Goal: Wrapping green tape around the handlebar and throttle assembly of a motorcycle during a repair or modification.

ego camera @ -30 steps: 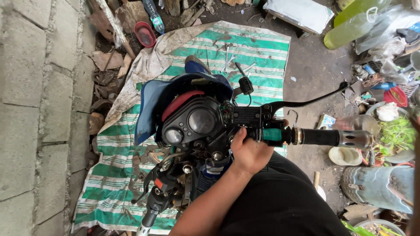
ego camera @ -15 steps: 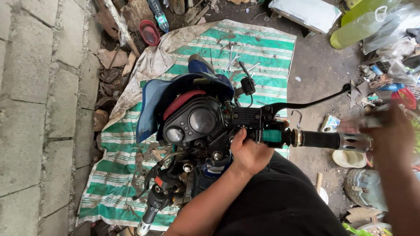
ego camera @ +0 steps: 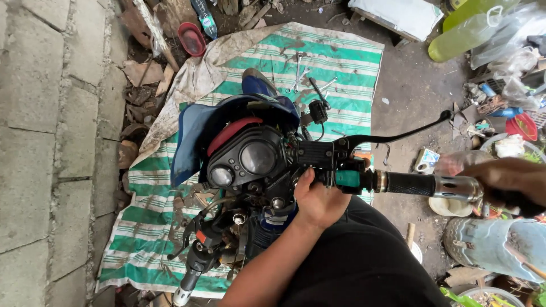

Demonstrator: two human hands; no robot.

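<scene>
Now left hand (ego camera: 318,202) clasps green collar (ego camera: 348,178); right hand (ego camera: 503,177) near ribbed rubber grip (ego camera: 409,183).

The right hand (ego camera: 506,179) is blurring and running off the right edge, its fingers unreadable; the left hand (ego camera: 318,199) is hiding the handlebar (ego camera: 409,184) clamp; small tools (ego camera: 301,77) on the striped tarp (ego camera: 153,250) are lying too tiny to name.

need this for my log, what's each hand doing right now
Left hand: closed on the handlebar beside the teal collar.
Right hand: at the chrome bar end; grip cannot be told.
</scene>
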